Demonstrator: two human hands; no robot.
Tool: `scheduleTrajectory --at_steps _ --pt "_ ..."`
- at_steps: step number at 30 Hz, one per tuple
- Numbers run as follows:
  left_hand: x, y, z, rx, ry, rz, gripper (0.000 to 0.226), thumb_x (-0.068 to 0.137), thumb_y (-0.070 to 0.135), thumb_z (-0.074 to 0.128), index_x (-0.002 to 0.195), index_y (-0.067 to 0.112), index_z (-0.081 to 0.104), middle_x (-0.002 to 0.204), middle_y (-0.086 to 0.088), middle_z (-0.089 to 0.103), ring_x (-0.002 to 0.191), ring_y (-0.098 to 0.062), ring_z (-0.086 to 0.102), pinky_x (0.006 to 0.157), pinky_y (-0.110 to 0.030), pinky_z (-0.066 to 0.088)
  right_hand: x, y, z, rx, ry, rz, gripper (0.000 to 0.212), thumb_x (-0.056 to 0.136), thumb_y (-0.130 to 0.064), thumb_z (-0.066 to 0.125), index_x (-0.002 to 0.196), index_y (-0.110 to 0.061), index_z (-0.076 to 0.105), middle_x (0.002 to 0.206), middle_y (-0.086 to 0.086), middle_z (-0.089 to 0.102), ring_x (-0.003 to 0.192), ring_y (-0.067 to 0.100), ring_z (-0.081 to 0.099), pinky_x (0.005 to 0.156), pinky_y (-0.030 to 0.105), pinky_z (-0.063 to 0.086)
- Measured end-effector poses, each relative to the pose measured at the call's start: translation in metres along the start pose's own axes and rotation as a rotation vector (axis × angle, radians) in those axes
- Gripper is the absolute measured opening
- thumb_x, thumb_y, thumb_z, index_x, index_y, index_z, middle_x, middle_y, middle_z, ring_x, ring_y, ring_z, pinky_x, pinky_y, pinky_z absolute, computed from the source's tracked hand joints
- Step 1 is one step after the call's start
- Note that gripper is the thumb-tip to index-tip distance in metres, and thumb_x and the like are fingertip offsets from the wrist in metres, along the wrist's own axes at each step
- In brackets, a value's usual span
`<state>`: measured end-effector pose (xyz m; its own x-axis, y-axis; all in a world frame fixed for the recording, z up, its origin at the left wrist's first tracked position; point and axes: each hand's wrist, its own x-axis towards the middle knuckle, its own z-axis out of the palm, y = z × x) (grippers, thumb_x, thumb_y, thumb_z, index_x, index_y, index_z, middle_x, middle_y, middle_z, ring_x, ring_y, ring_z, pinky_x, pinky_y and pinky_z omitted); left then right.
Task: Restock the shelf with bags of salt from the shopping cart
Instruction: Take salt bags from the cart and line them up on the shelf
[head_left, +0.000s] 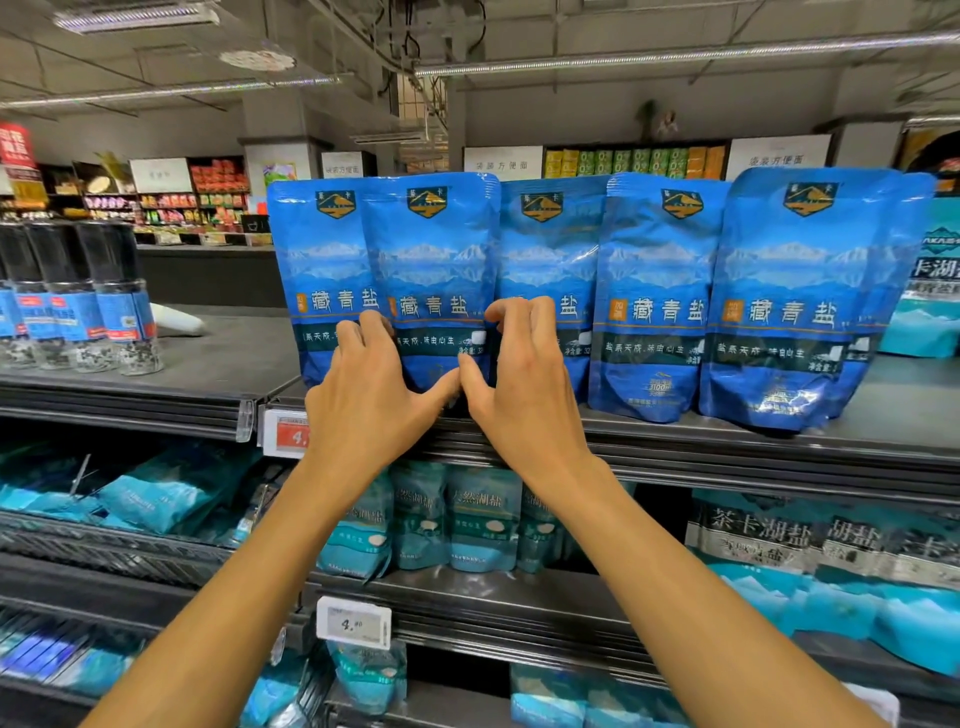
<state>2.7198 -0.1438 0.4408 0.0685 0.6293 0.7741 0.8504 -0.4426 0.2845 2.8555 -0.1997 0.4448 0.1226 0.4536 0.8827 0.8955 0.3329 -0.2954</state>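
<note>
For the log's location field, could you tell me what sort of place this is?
Almost certainly a supermarket aisle: blue salt bags stand in a row on a shelf, price tags clip to shelf edges, and stocked product shelves run behind.

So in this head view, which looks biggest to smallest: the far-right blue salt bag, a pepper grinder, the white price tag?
1. Far-right blue salt bag
2. Pepper grinder
3. White price tag
The tag sits nearer the camera, yet looks smallest.
</note>
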Motion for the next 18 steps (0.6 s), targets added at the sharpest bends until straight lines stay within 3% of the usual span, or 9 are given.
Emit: scheduleTrajectory --at_steps 6,12,18 --pt "-0.001 -0.002 -0.001 -0.096 0.022 -0.02 0.071 0.071 0.083 0.05 0.102 0.022 0.032 0.101 0.002 0.041 0.078 -0.018 0.049 0.053 -0.032 0.037 0.0 -0.003 0.0 0.027 0.014 0.01 0.029 0.091 -0.02 0.063 0.112 -0.008 0.047 0.112 0.003 0.042 0.086 0.014 0.05 0.072 0.024 0.045" --pt "0.004 -0.005 -0.002 -0.244 0.07 -0.022 0.053 0.082 0.067 0.057 0.101 0.024 0.034 0.1 0.001 0.049 0.084 -0.024 0.056 0.064 -0.043 0.05 0.003 -0.003 0.0 0.092 0.01 0.056 0.03 0.096 -0.023 0.058 0.118 -0.01 0.042 0.106 0.004 0.05 0.073 0.014 0.049 0.065 0.03 0.044" --pt "0.012 -0.007 0.0 -0.394 0.074 0.067 0.039 0.087 0.046 0.064 0.107 0.018 0.045 0.098 0.0 0.052 0.068 -0.016 0.057 0.072 -0.041 0.05 0.014 0.003 -0.002 -0.062 -0.043 0.102 0.029 0.099 -0.036 0.055 0.106 -0.009 0.058 0.078 0.006 0.066 0.077 0.026 0.062 0.066 0.041 0.05"
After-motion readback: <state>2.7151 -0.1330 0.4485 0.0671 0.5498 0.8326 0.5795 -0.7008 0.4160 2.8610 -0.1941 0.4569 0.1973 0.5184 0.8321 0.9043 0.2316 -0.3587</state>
